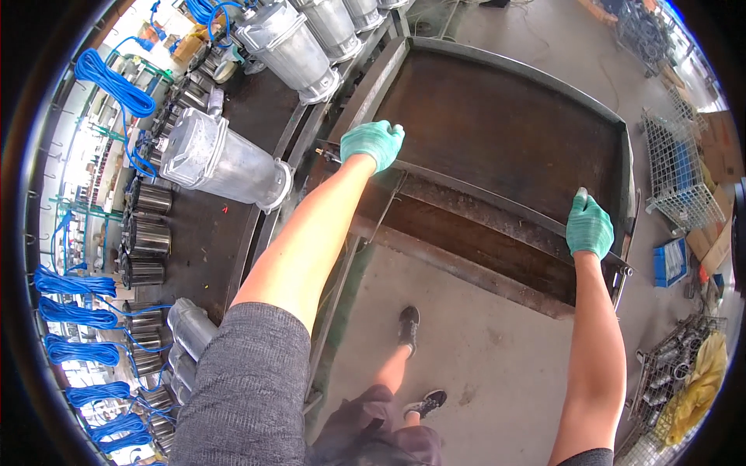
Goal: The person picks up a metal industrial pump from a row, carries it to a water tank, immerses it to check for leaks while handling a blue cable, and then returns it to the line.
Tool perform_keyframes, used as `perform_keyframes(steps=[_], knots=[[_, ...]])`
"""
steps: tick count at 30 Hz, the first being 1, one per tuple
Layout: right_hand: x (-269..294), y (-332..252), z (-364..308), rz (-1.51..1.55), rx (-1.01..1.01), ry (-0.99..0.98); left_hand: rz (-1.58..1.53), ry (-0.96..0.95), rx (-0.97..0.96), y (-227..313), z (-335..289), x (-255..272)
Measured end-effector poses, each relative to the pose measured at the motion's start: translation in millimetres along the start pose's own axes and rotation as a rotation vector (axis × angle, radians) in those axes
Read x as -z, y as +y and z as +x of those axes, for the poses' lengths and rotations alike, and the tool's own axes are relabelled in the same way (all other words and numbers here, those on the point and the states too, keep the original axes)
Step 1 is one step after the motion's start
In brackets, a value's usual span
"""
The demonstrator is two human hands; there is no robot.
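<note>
In front of me stands a steel cart (497, 116) with a dark, worn flat top and a raised metal rim. A lower ledge shows beneath its near side. My left hand (373, 146), in a green glove, is closed at the left end of the cart's near bar (482, 194). Farther right, my right hand (589, 225) wears a matching glove and is closed over the same bar near its right end, thumb pointing forward. The fingers' undersides are hidden in both hands.
A workbench (210, 248) along the left carries grey metal pump housings (225, 159), shiny cylinders (148, 237) and coiled blue cables (116, 81). On the right floor are a wire mesh basket (680, 171), a blue bin (670, 262) and a crate with yellow cloth (695, 388).
</note>
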State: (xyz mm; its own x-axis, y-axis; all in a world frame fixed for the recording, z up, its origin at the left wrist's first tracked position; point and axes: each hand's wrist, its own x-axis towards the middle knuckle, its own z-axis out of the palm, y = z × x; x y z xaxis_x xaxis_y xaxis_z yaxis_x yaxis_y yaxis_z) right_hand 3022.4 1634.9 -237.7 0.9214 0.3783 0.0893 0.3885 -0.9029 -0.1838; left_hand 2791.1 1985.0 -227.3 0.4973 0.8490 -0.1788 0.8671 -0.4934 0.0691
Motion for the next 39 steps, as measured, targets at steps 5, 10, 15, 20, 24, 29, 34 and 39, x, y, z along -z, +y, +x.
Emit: perform_keyframes(steps=[5, 10, 15, 20, 24, 29, 34, 39], knots=[[1.3, 6.9, 0.3, 0.015, -0.018, -0.063, 0.079, -0.061, -0.054, 9.7, -4.4, 3.8], [9.4, -2.4, 0.2, 0.010, 0.060, -0.106, 0.109, -0.087, -0.102, -19.5, 10.4, -15.4], [-18.1, 21.6, 14.5, 0.012, 0.068, -0.062, 0.014, -0.093, -0.219, -33.1, 45.9, -47.3], [-14.9, 20.9, 14.2, -0.077, 0.213, 0.075, 0.015, -0.174, -0.198, -2.4, 4.8, -14.6], [-28.9, 55.6, 46.6, 0.023, 0.150, -0.064, 0.072, -0.083, -0.077, 13.4, -22.4, 5.7], [-28.4, 70.2, 38.4, -0.095, 0.126, -0.099, -0.020, -0.009, -0.142, 10.1, -11.4, -18.5], [-13.8, 44.3, 14.8, -0.013, 0.017, -0.145, -0.067, -0.153, -0.070, 8.5, -34.0, 13.8], [-6.0, 32.0, 10.0, -0.062, -0.046, -0.121, -0.101, -0.165, -0.049, 9.6, -36.4, 21.2]])
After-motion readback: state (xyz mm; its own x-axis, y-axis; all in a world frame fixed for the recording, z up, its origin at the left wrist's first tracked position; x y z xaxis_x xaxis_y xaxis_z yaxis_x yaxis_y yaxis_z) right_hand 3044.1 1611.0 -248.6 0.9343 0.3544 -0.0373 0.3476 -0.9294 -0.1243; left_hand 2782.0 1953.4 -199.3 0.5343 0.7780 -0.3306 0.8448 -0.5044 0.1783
